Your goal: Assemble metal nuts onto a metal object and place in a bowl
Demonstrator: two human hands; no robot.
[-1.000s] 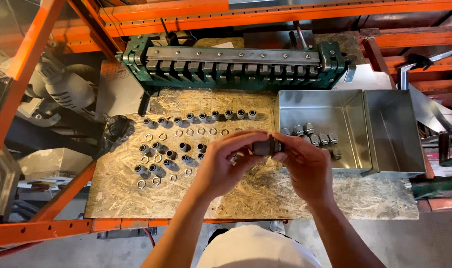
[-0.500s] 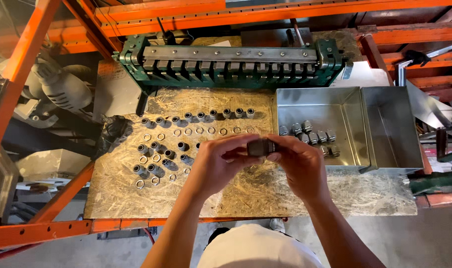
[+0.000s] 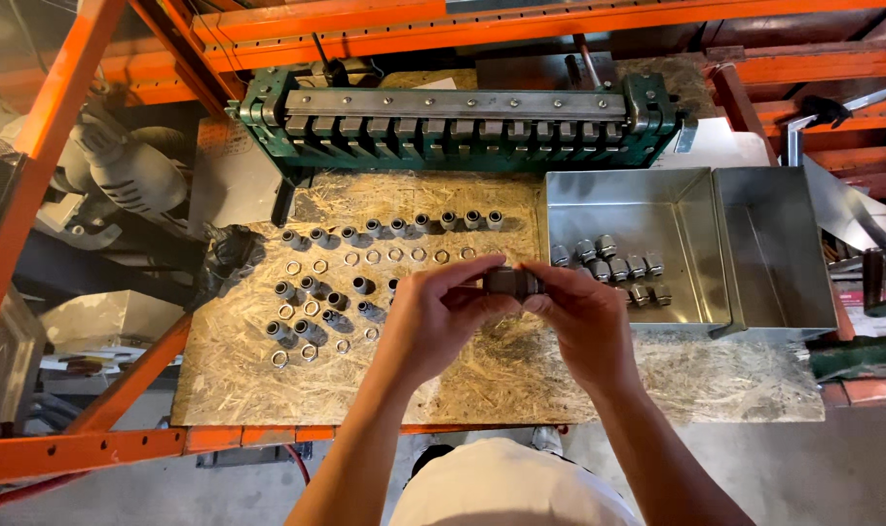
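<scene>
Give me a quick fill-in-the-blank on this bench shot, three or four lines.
1. Both hands, left hand and right hand, hold one small dark ____ between them.
2. The finished fittings lie in the ____ compartment of the metal tray.
3. The loose rings and nuts lie on the ____ board.
4. Behind the board stands a ____ machine with a row of steel blocks.

Missing words: fitting; left; wooden; green
</scene>
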